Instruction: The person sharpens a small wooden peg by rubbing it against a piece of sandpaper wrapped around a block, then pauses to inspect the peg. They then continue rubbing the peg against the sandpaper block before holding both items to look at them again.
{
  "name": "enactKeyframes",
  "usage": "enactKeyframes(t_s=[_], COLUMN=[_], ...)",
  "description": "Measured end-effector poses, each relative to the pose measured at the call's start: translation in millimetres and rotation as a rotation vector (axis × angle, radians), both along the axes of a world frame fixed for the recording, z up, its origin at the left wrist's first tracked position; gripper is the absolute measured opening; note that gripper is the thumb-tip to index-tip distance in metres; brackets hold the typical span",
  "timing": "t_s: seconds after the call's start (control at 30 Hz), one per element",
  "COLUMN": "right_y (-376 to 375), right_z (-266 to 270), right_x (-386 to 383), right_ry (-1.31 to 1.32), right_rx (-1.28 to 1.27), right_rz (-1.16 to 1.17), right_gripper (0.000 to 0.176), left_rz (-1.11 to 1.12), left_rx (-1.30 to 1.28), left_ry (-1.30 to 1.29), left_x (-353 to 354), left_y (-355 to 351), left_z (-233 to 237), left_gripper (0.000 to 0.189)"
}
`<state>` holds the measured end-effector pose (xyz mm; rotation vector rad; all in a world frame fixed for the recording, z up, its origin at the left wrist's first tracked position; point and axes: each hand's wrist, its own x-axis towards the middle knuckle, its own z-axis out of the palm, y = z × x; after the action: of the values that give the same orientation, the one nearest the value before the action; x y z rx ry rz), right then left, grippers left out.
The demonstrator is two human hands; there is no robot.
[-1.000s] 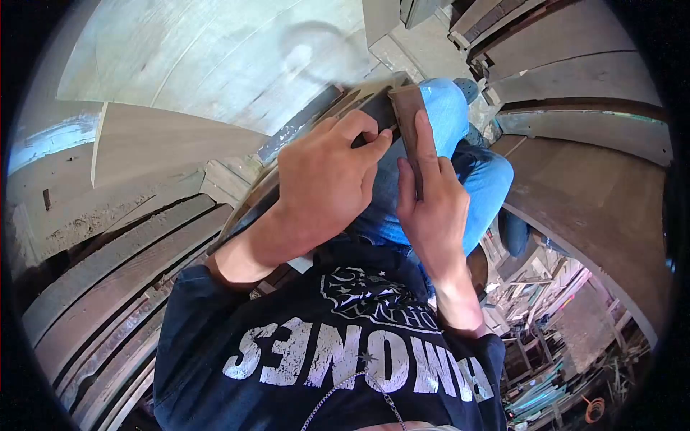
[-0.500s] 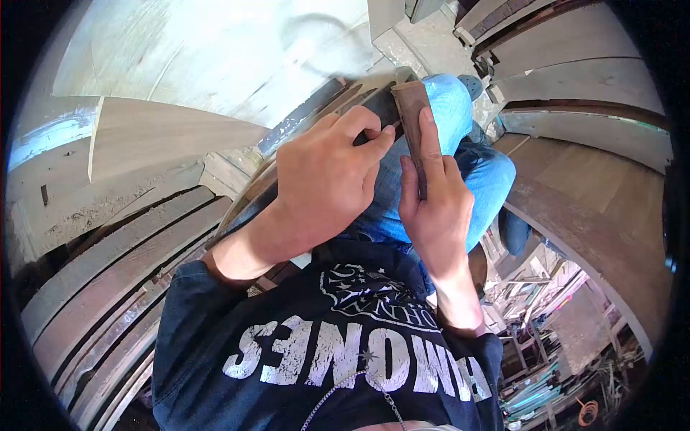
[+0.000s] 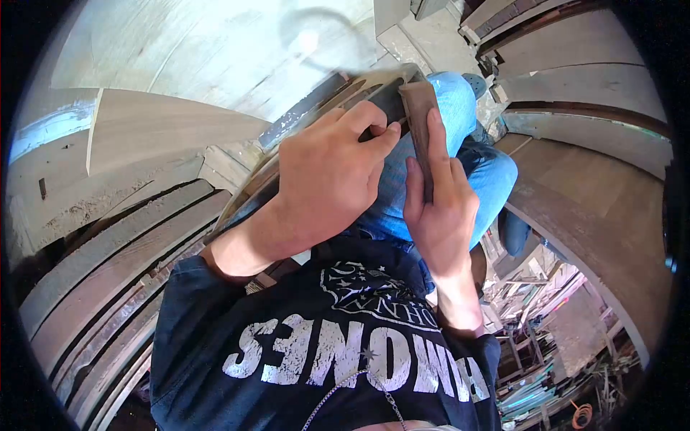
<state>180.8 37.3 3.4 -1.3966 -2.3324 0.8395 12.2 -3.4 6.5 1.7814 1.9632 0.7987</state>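
My right hand (image 3: 447, 205) is closed around a flat brown wooden block (image 3: 422, 122), with the index finger stretched along its face and the thumb at its near side edge. Just left of the block, my left hand (image 3: 327, 161) is curled, its thumb and index finger bent together in a pinch. Whatever sits in that pinch is hidden. Beneath my left hand and forearm runs a long wooden piece (image 3: 374, 86) with dark and lighter brown strips, slanting across my lap. The block's far end is close to this piece; contact cannot be made out.
A large pale panel (image 3: 201, 54) lies beyond my hands. Stacked boards (image 3: 122, 244) stand at left, and a wooden plank bench (image 3: 575, 194) at right. My jeans-clad knee (image 3: 492, 176) sticks out beside the block. Scrap wood pieces (image 3: 535, 294) litter the lower right.
Both hands and the wooden block sit slightly farther right in the view, while the whole scene has shifted a little too. The grips look the same.
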Motion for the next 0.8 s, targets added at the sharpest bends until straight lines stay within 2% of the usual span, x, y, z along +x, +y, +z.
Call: enactKeyframes(t_s=[0.8], right_y=[-3.3], right_z=[6.5], right_x=[-2.7], right_ry=[-0.047], right_rx=[-0.011], right_rz=[0.002], right_gripper=[0.064], left_rz=[-0.003], left_rx=[-0.029], left_ry=[0.027], left_x=[1.6], left_y=[-0.6], left_z=[1.6], left_gripper=[0.025])
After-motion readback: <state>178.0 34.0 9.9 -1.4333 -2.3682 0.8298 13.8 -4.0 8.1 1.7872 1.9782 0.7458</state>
